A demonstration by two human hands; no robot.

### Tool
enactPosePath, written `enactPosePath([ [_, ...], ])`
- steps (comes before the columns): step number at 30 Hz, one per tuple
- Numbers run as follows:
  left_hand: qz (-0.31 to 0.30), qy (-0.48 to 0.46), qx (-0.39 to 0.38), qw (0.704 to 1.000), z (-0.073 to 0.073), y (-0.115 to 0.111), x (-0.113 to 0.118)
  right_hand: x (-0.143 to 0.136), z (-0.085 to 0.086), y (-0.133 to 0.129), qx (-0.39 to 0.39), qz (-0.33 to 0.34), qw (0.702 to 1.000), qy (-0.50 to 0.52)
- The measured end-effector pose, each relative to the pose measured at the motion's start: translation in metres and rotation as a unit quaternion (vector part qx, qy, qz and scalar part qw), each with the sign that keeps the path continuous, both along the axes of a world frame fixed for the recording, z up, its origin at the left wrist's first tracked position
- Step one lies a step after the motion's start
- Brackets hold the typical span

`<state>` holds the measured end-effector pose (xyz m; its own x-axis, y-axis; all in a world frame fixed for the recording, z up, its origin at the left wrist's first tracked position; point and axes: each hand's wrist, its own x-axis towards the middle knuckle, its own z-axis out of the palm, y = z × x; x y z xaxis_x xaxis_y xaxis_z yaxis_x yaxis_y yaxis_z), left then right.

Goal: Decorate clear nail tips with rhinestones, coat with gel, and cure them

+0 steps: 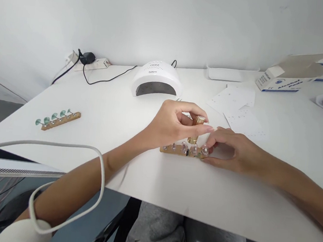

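Note:
A short wooden strip (177, 150) lies near the table's front edge, with several clear, rounded pieces standing along it. Above the strip my left hand (182, 125) pinches a gold, ribbed cylinder (195, 130) between thumb and fingers, its lower end close to the clear pieces. My right hand (227, 149) is closed with thumb and fingertips on the strip's right end, by the last clear piece. Further left on the table rests another wooden strip (61, 121), which carries several green round pieces on thin stems.
A white domed lamp (158, 78) stands at the back, its black cable running left to a power strip (94, 64). Speckled white sheets (238, 106), a white tray (225, 74) and an open carton (291, 79) are behind my right hand. A white cable (89, 147) crosses my left arm.

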<state>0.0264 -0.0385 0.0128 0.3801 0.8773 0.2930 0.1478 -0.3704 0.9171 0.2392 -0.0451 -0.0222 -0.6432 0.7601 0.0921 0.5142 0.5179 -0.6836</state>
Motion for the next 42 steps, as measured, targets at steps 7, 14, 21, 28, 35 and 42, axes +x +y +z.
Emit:
enactPosePath([
  [7, 0.025, -0.004, 0.022, 0.999, -0.001, 0.004, -0.001, -0.001, 0.002, 0.000, -0.009, 0.006, 1.000, 0.001],
  [14, 0.053, 0.005, 0.054, 0.997, -0.001, 0.009, -0.004, -0.002, 0.004, -0.001, -0.007, 0.008, 1.000, 0.005],
  [21, 0.068, -0.003, 0.083, 0.994, -0.001, 0.015, -0.008, -0.001, 0.001, 0.001, -0.003, 0.020, 1.000, 0.018],
  [28, 0.144, -0.095, 0.160, 0.972, 0.006, 0.019, -0.009, -0.002, 0.000, 0.002, -0.002, 0.025, 0.999, 0.031],
  [35, 0.196, -0.125, 0.203, 0.951, 0.007, 0.022, -0.010, -0.001, 0.000, 0.002, 0.001, 0.023, 0.999, 0.028],
  [42, 0.194, -0.102, 0.193, 0.956, 0.003, 0.025, -0.012, -0.002, -0.001, 0.002, -0.002, 0.026, 0.999, 0.034],
])
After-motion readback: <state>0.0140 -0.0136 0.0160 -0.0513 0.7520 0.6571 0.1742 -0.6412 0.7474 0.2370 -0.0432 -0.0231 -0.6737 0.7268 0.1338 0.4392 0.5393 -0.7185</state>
